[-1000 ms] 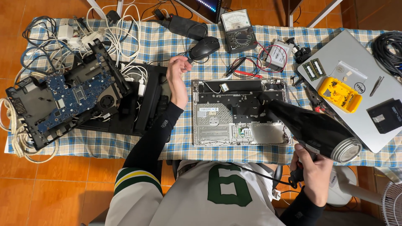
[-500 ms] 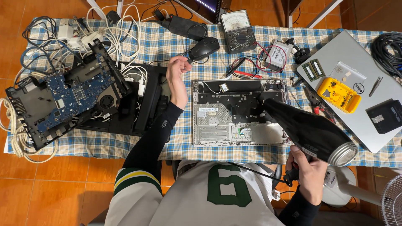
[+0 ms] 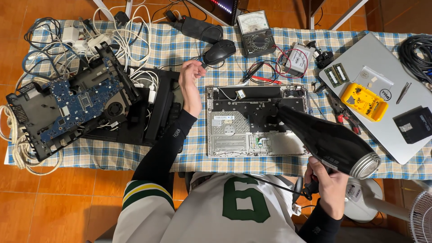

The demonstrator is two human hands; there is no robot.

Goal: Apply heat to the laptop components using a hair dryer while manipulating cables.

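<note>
My right hand grips the handle of a black hair dryer at the table's near edge. Its nozzle points up and left over an opened silver laptop chassis, which lies flat in the middle and shows a dark inner panel. My left hand hovers left of the chassis with its fingers curled and pinched close to a black mouse. Whether it holds anything small is unclear. A black sleeve covers each forearm.
A checked cloth covers the table. At the left lie a stripped black laptop base with a blue circuit board and tangled white cables. At the back is an analogue meter; at the right, a closed silver laptop with a yellow parts box.
The hair dryer and my right hand have drifted slightly to the left. My left hand has stayed where it was.
</note>
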